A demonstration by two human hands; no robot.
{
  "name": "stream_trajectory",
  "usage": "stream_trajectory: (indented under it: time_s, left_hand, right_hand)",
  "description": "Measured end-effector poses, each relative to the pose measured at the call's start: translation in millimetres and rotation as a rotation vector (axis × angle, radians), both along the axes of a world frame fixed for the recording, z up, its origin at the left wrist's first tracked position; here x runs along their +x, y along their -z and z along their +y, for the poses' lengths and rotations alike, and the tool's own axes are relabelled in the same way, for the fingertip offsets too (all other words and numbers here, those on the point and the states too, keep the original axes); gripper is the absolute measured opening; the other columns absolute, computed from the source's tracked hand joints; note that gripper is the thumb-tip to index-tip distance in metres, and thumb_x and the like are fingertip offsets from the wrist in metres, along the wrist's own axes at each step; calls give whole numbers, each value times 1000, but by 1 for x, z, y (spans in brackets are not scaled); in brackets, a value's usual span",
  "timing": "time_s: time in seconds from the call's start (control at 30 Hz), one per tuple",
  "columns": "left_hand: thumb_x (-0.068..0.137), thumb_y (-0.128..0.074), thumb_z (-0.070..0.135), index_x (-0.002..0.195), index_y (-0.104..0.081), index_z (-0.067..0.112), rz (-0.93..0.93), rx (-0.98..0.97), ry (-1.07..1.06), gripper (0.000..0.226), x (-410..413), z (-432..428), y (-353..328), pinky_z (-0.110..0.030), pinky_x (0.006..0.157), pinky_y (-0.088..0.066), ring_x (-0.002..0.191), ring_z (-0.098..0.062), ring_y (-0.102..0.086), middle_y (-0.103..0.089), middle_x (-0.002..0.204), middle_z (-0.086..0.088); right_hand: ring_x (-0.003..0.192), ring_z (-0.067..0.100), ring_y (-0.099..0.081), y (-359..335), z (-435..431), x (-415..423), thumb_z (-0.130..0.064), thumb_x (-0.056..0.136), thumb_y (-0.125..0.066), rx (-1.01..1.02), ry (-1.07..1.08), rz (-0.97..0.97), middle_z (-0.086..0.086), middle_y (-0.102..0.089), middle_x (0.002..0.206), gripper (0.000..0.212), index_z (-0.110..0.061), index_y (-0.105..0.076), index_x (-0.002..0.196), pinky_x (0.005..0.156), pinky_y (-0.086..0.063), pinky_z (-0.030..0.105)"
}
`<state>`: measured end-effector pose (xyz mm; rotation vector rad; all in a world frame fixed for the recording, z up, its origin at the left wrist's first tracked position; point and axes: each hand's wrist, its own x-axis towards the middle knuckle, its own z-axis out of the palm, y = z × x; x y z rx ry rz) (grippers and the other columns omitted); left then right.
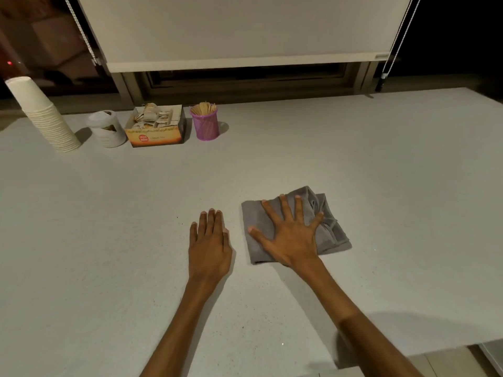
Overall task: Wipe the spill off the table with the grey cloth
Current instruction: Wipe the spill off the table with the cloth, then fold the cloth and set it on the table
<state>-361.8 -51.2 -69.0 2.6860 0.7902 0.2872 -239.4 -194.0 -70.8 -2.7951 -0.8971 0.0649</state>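
Note:
A folded grey cloth (pixel 330 227) lies on the pale speckled table (pixel 381 172), right of centre. My right hand (pixel 288 235) rests flat on top of the cloth with its fingers spread wide, pressing down rather than gripping. My left hand (pixel 209 246) lies palm down on the bare table just left of the cloth, fingers close together, holding nothing. No wet patch is plain to see; only a few tiny dark specks dot the surface near my left hand.
At the back left stand a tilted stack of white paper cups (pixel 40 115), a white canister (pixel 107 129), an open box of tea sachets (pixel 156 126) and a purple mesh pot of wooden sticks (pixel 204 122). The table's edge runs at the lower right (pixel 435 352).

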Motion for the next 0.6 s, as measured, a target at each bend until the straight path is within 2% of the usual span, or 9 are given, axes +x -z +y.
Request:
stream_trajectory:
  time_s: [0.17,0.23,0.3,0.37,0.43,0.5,0.57,0.6]
  left_hand:
    - [102,-14,36,152,-17,13,-52,-84,-12,55,-1,-2,-4,-40,125,-2,151,-18,-5,-14,163,-5]
    - [102,-15,37,152,-20,14,-69,-117,-16,55,-1,-1,-6,-41,125,-4,151,-19,-8,-17,162,-5]
    - [102,-22,38,150,-27,12,-97,-144,-26,54,0,1,-9,-42,125,-7,150,-21,-13,-24,160,-8]
    - [101,-31,38,141,-42,10,-143,-140,-45,51,2,1,-14,-42,120,-16,145,-24,-25,-38,153,-11]
    - [98,-38,41,122,-60,11,-197,-104,-79,44,9,-3,-20,-43,106,-28,130,-24,-39,-57,132,-11]
    - [94,-42,46,101,-70,12,-211,-101,-94,45,19,-13,-29,-41,91,-27,117,-23,-44,-63,113,-7]
    - [89,-46,53,82,-72,11,-154,-132,-83,50,31,-29,-36,-42,87,-27,112,-24,-45,-63,102,-7]
    - [87,-48,56,79,-70,10,-115,-136,-72,52,36,-37,-38,-44,89,-29,112,-25,-45,-62,101,-8]
  right_hand:
    - [151,24,13,-16,5,23,-92,70,0,44,0,84,-4,2,166,91,-52,-6,151,103,14,77]
    - [150,21,18,-23,3,36,-90,73,-2,85,32,114,-2,12,165,89,-49,-4,152,103,16,76]
    - [148,19,24,-28,-9,45,-87,79,-10,120,137,112,0,22,162,85,-47,-1,153,104,16,75]
    - [148,20,25,-31,-25,48,-80,85,-27,149,263,113,4,23,162,84,-40,-1,155,106,13,75]
    - [149,22,19,-31,-43,43,-72,87,-42,179,360,111,8,13,164,90,-28,-6,157,108,8,73]
    - [151,25,7,-32,-55,36,-71,85,-48,175,439,124,13,-2,164,97,-15,-13,156,113,2,67]
    - [148,30,-14,-35,-63,30,-69,86,-49,126,475,145,19,-24,158,93,-5,-30,150,117,-11,59]
    - [143,33,-26,-38,-64,28,-68,86,-50,106,481,135,20,-35,151,87,-3,-41,143,117,-19,55]
